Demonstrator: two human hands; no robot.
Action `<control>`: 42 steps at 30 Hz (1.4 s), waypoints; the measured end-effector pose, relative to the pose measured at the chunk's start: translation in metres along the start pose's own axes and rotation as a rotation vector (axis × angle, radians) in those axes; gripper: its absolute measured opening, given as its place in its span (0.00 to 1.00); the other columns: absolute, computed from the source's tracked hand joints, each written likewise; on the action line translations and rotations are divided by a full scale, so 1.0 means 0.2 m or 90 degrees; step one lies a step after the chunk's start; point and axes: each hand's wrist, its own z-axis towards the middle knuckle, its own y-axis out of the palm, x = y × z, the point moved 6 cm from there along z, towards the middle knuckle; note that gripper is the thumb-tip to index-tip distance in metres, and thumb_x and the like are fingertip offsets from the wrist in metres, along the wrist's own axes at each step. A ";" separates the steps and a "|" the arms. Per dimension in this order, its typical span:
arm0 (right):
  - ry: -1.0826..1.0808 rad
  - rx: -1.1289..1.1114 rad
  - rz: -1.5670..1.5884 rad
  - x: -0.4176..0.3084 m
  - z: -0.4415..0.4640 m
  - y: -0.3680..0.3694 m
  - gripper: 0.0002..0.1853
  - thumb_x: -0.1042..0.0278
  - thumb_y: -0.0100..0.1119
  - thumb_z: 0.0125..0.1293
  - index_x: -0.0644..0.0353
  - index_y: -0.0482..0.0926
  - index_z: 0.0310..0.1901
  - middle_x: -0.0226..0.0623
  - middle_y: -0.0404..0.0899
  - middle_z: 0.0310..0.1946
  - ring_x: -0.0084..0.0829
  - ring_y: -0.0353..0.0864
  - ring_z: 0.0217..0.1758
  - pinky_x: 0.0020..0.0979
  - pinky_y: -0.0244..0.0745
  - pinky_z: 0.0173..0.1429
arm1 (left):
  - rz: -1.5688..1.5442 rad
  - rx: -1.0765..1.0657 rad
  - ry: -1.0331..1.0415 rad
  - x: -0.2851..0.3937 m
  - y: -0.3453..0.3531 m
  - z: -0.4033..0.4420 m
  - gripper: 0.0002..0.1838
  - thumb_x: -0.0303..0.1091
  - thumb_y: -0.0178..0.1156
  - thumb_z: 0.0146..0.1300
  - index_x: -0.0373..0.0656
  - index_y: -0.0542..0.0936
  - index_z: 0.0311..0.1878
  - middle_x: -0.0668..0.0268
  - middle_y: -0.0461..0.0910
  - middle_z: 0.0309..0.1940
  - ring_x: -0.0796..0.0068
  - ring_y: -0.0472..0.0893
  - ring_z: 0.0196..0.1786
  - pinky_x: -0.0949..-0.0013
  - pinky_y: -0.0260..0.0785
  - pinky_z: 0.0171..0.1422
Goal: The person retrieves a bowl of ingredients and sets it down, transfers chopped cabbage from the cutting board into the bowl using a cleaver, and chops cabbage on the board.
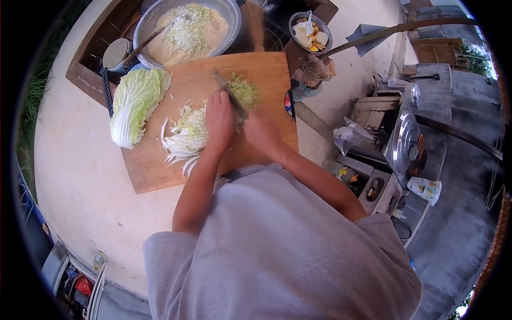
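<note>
Hands and cut leaves on a cutting board (pixel 152 176). Near the board's middle, your right hand (pixel 260 132), blurred, is wrapped around the handle of the knife (pixel 228 89), whose blade slants toward the board's far edge. Your left hand (pixel 220 114) lies over the end of the sliced cabbage (pixel 186 133), just beside the blade; you cannot tell from this view how tightly its fingers close, or whether they meet the steel. The sliced cabbage spreads left of the board's centre; the chopped cabbage (pixel 244 93) lies right of centre, beyond the knife. Expect the strips to be light, crisp at the white ribs, limp at the leaf, and slippery when wet: hold the bundle from above, fingertips curled back. The cabbage piece (pixel 140 104) against the board's left edge is probably heavier and firmer; its thick white base offers the surest hold, since the frilled tips may tear. Beyond the board's far edge stand a large bowl (pixel 234 25) and, to the right, a small bowl (pixel 329 40).
</note>
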 end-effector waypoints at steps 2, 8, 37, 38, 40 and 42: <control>0.006 0.023 0.013 0.01 0.02 -0.03 0.09 0.68 0.56 0.67 0.65 0.72 0.41 0.59 0.80 0.24 0.63 0.82 0.32 0.59 0.75 0.38 | -0.007 -0.028 0.015 0.00 -0.02 0.02 0.06 0.22 0.55 0.57 0.38 0.74 0.39 0.52 0.76 0.41 0.49 0.76 0.47 0.52 0.71 0.50; -0.008 0.006 0.023 0.04 0.01 -0.03 0.09 0.67 0.57 0.67 0.64 0.72 0.41 0.58 0.80 0.24 0.63 0.81 0.32 0.59 0.74 0.37 | -0.028 -0.091 0.033 -0.09 -0.12 0.01 0.03 0.26 0.56 0.66 0.38 0.78 0.38 0.55 0.79 0.38 0.49 0.78 0.43 0.51 0.72 0.49; -0.085 -0.114 -0.053 -0.11 -0.05 -0.18 0.08 0.70 0.55 0.67 0.66 0.71 0.41 0.55 0.80 0.22 0.62 0.80 0.29 0.58 0.74 0.36 | -0.032 -0.007 0.049 -0.10 -0.09 -0.04 0.08 0.21 0.57 0.60 0.38 0.74 0.43 0.54 0.75 0.40 0.50 0.74 0.46 0.55 0.70 0.51; -0.065 -0.094 -0.047 -0.08 -0.04 -0.12 0.08 0.69 0.55 0.67 0.66 0.71 0.41 0.56 0.80 0.22 0.62 0.81 0.29 0.59 0.74 0.36 | -0.032 -0.015 0.048 -0.10 -0.09 -0.04 0.08 0.20 0.57 0.60 0.37 0.74 0.43 0.54 0.74 0.41 0.50 0.74 0.45 0.55 0.70 0.51; -0.021 -0.046 -0.038 -0.02 -0.02 0.04 0.09 0.69 0.55 0.68 0.66 0.71 0.41 0.56 0.80 0.23 0.63 0.81 0.29 0.59 0.74 0.37 | -0.038 -0.022 0.051 -0.11 -0.07 -0.06 0.09 0.20 0.57 0.59 0.37 0.74 0.43 0.54 0.74 0.41 0.50 0.74 0.46 0.55 0.70 0.51; -0.023 -0.017 -0.043 -0.01 -0.01 0.06 0.09 0.68 0.55 0.69 0.66 0.71 0.41 0.56 0.80 0.23 0.63 0.81 0.30 0.60 0.73 0.37 | -0.025 -0.016 0.054 -0.11 -0.08 -0.02 0.10 0.21 0.57 0.58 0.38 0.74 0.43 0.55 0.74 0.42 0.52 0.75 0.46 0.55 0.70 0.52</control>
